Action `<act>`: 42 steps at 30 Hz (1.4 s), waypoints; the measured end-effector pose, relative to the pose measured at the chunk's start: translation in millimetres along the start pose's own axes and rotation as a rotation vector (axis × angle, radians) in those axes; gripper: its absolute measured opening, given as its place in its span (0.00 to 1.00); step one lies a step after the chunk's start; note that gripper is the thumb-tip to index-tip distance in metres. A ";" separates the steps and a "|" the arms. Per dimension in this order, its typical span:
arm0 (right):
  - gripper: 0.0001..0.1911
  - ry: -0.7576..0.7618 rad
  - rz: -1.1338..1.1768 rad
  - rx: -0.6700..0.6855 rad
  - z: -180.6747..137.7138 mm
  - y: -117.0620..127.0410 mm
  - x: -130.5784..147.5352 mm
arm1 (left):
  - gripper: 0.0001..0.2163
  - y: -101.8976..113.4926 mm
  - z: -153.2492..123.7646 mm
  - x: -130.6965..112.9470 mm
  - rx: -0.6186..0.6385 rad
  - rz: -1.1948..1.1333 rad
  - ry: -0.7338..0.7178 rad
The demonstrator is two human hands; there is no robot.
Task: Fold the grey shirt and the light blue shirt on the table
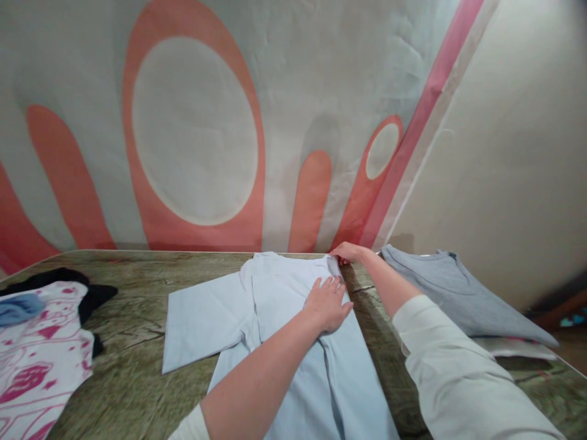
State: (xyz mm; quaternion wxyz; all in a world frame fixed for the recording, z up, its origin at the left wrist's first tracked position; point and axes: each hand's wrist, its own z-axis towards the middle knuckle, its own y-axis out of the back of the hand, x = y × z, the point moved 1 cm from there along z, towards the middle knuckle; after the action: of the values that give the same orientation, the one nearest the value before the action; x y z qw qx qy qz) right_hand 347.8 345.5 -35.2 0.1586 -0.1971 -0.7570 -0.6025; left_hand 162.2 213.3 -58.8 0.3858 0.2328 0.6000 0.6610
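A pale blue-white shirt (284,293) lies on the wood-grain table with one sleeve (202,321) spread out to the left. Its right side is folded over, making a straight edge. My left hand (326,304) rests flat on the upper part of the shirt, fingers spread. At the shirt's far right corner, beside the neckline, my right hand (348,252) has its fingers closed on the fabric edge. The fingertips of that hand are partly hidden. The lower end of the shirt runs out of view beneath my left forearm.
Folded grey shirts (454,287) are stacked at the right, over a white garment (516,348). To the left lie a white garment with pink print (41,360), a black cloth (98,296) and a blue cloth (18,308). A printed wall (284,91) stands behind the table (132,379).
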 end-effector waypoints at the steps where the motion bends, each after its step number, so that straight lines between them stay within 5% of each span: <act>1: 0.15 0.006 -0.039 -0.024 0.6 0.0 1.1 | 0.26 0.9 0.0 0.3 0.004 -0.006 -0.004; 11: 0.17 0.027 -0.333 -0.349 -11.0 -34.1 15.2 | 0.22 7.8 -2.4 8.8 0.045 -0.036 -0.089; 19: 0.19 0.020 -0.307 -0.529 -41.6 -32.6 29.3 | 0.32 4.9 -2.9 26.4 0.041 0.029 0.160; 26: 0.26 0.294 -0.265 -0.324 -89.4 -81.4 36.5 | 0.33 2.8 -0.4 25.6 0.044 0.022 0.125; 30: 0.30 0.182 -0.298 -0.244 -90.0 -73.0 15.4 | 0.36 2.5 -1.9 25.9 0.043 0.023 0.149; 36: 0.29 0.041 -0.317 -0.352 -84.3 -63.0 10.9 | 0.37 6.1 -3.5 27.2 0.071 0.041 0.152; 42: 0.33 0.266 -0.128 -0.223 -118.7 -94.9 34.3 | 0.31 2.0 0.0 29.2 0.105 0.045 0.123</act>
State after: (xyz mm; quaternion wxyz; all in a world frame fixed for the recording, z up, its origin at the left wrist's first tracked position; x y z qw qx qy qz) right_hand 271.8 214.8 -72.8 0.1959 -0.0834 -0.6690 -0.7121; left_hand 144.5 236.4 -61.3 0.3203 0.2252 0.6511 0.6502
